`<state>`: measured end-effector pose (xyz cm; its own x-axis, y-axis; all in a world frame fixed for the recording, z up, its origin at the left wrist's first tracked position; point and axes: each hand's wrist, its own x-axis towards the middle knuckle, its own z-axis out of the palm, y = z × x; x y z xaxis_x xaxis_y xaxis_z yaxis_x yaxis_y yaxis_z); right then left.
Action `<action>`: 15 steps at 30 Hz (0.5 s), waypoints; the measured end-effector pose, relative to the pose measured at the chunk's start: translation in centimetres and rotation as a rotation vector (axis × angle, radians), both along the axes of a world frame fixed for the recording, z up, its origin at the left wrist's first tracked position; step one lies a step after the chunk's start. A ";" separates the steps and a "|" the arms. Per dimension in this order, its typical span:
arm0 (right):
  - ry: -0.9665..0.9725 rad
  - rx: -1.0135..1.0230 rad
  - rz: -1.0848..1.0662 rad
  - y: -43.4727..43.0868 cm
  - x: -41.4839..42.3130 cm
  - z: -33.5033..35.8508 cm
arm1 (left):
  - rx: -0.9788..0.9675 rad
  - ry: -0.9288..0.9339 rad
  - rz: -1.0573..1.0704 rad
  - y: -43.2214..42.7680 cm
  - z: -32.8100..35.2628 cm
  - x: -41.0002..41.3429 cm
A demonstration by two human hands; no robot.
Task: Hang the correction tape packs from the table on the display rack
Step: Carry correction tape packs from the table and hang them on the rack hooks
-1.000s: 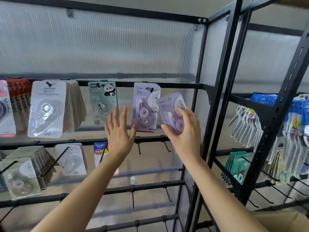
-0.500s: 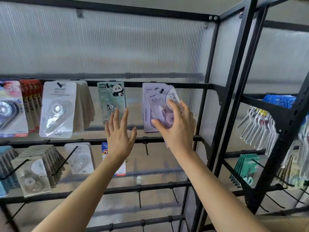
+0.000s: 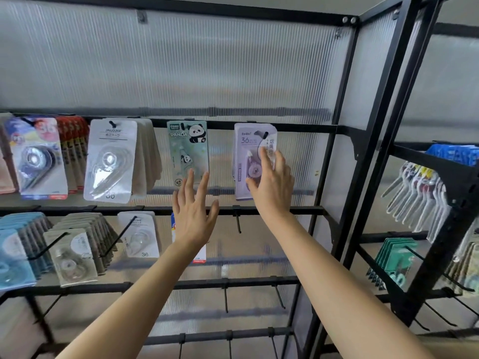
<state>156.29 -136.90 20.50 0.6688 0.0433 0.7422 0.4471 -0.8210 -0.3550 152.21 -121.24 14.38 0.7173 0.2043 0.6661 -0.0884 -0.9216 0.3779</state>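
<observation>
Purple correction tape packs [image 3: 246, 151] hang on a hook on the top rail of the black display rack [image 3: 298, 128]. The front pack sits squarely over the one behind it. My right hand [image 3: 270, 185] lies against the front pack with straight fingers pointing up and the thumb spread to the left. My left hand [image 3: 194, 211] hovers with fingers spread and holds nothing, just below a green panda pack [image 3: 188, 151]. The table is out of view.
More tape packs hang to the left: white ones [image 3: 110, 159], blue and red ones [image 3: 36, 156], and a lower row [image 3: 72, 252]. Bare hooks [image 3: 238, 221] stick out of the lower rails. A second rack [image 3: 425, 193] with hung stationery stands at the right.
My right hand carried the purple pack left and up onto the hook, and its fingers have straightened on the pack's front. My left hand stayed near the panda pack.
</observation>
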 end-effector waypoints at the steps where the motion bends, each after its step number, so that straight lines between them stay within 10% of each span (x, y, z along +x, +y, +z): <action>1: 0.003 -0.012 0.007 -0.2 -0.3 -0.1 | -0.002 0.004 0.005 0.0 0.0 -0.2; 15: 0.059 0.059 0.233 0.5 -8.0 -10.5 | -0.038 0.161 0.163 1.4 -7.2 -8.5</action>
